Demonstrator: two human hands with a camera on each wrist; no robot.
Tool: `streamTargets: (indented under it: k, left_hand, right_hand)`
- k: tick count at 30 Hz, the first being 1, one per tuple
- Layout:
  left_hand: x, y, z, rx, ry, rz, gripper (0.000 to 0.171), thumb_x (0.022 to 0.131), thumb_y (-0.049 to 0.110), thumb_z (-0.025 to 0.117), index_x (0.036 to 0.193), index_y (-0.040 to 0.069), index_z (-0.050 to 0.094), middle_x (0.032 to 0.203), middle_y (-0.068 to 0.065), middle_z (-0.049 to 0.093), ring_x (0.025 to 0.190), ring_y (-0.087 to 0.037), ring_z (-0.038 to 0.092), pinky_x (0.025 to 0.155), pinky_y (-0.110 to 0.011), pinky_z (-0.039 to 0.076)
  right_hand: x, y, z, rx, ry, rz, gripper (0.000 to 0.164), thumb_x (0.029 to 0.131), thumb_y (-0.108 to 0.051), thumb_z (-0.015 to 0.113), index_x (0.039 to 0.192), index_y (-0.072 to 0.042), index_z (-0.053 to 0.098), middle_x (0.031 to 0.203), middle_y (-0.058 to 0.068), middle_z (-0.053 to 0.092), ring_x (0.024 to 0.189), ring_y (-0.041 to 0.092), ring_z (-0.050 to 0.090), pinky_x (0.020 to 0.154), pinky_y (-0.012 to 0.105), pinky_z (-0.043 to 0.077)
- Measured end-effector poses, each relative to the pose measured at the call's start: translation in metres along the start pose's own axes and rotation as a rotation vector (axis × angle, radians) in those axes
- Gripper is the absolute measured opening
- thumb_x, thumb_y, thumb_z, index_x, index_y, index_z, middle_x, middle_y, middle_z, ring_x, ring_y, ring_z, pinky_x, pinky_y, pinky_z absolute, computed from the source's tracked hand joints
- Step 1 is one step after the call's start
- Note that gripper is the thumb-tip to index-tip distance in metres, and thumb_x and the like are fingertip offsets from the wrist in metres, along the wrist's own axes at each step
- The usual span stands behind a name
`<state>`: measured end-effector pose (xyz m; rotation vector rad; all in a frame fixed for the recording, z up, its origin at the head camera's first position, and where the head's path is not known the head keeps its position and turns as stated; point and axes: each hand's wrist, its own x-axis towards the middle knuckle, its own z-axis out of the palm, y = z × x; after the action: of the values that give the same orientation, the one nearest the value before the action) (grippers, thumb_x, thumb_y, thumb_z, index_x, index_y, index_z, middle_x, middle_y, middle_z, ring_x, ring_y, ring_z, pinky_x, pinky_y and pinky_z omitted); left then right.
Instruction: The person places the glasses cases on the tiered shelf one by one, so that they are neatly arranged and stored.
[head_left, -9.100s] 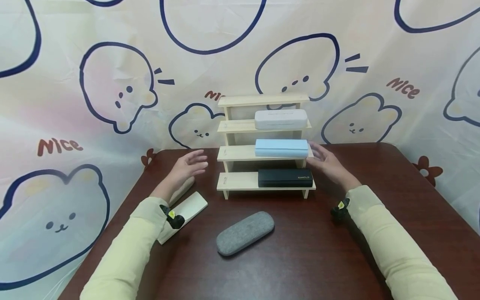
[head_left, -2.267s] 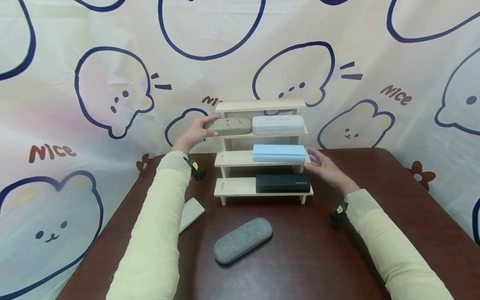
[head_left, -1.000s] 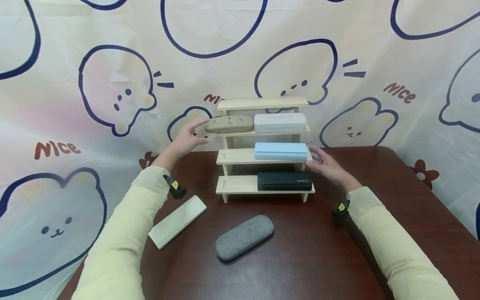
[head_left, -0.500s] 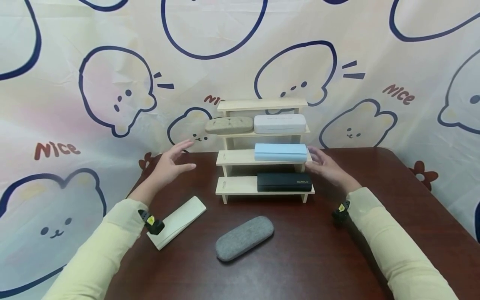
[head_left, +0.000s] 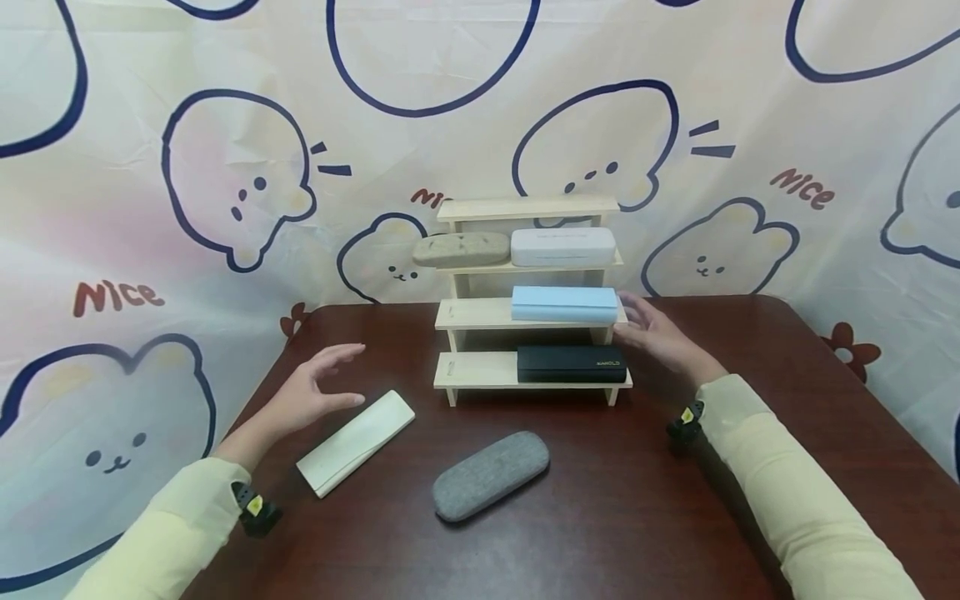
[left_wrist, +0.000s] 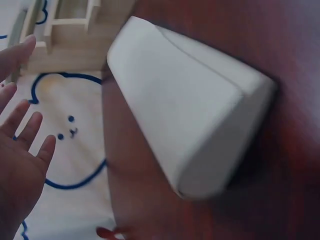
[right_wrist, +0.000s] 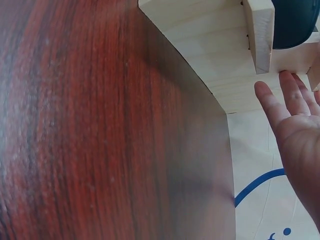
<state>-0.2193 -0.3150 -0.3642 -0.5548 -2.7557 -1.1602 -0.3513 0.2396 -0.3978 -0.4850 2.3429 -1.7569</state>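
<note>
In the head view my left hand hovers open beside a cream flap-front glasses case on the table, apart from it. The left wrist view shows this case close up, with nothing in the left hand. My right hand is at the right side of a pale wooden tiered rack. From the right wrist, straight fingers reach to the rack's side; contact is hard to tell. A mottled khaki glasses case sits on the rack, its left end overhanging the shelf.
A grey felt glasses case lies in front of the rack. On its tiers' right half stand a white case, a light blue case and a black case. A printed cloth hangs behind the dark red table.
The khaki case was set on the rack's tier, left of the white one. My left hand released it, then came down and left towards the cream case. The right hand has stayed by the rack.
</note>
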Motion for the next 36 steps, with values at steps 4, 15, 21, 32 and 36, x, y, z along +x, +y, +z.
streamTargets:
  k: [4,15,21,32,36]
  left_hand:
    - [-0.015,-0.010,0.003,0.040,-0.009,-0.032,0.076,0.081,0.026,0.081,0.145,0.014,0.044,0.144,-0.013,0.044,0.125,-0.039,0.043,0.096,-0.064,0.038]
    - [-0.047,-0.024,0.021,0.143,-0.055,0.042,0.084,0.071,0.039,0.087,0.141,0.011,0.049,0.130,-0.012,0.055,0.104,-0.026,0.053,0.085,-0.052,0.049]
    - [-0.055,-0.027,0.025,0.187,-0.090,0.036,0.094,0.064,0.041,0.091,0.142,0.011,0.048,0.124,-0.002,0.056,0.099,-0.018,0.051,0.077,-0.040,0.049]
    - [-0.061,-0.031,0.030,0.249,-0.137,-0.020,0.104,0.059,0.051,0.090,0.143,0.010,0.045,0.123,0.000,0.050,0.105,-0.019,0.048,0.082,-0.041,0.044]
    - [-0.062,-0.033,0.030,0.255,-0.141,-0.027,0.100,0.059,0.046,0.091,0.141,0.008,0.047,0.121,0.001,0.050,0.103,-0.018,0.049,0.081,-0.039,0.044]
  right_hand:
    - [-0.001,0.000,-0.001,-0.002,0.001,-0.002,0.079,0.091,-0.040,0.068,0.154,-0.026,0.022,0.156,0.008,0.027,0.140,0.033,0.029,0.105,0.058,0.033]
    - [0.000,-0.003,-0.001,-0.012,-0.001,0.007,0.080,0.090,-0.041,0.068,0.154,-0.027,0.022,0.157,0.008,0.027,0.140,0.034,0.029,0.105,0.060,0.031]
    - [-0.002,-0.003,-0.001,-0.003,-0.010,0.007,0.079,0.091,-0.039,0.068,0.154,-0.027,0.021,0.157,0.008,0.026,0.141,0.034,0.027,0.106,0.062,0.029]
    - [-0.002,-0.002,-0.001,-0.026,-0.013,-0.012,0.077,0.092,-0.038,0.067,0.153,-0.026,0.023,0.156,0.009,0.027,0.140,0.035,0.027,0.106,0.062,0.029]
    - [-0.002,-0.001,-0.001,-0.030,-0.008,-0.005,0.077,0.091,-0.039,0.067,0.153,-0.026,0.023,0.157,0.008,0.026,0.140,0.034,0.027,0.106,0.062,0.028]
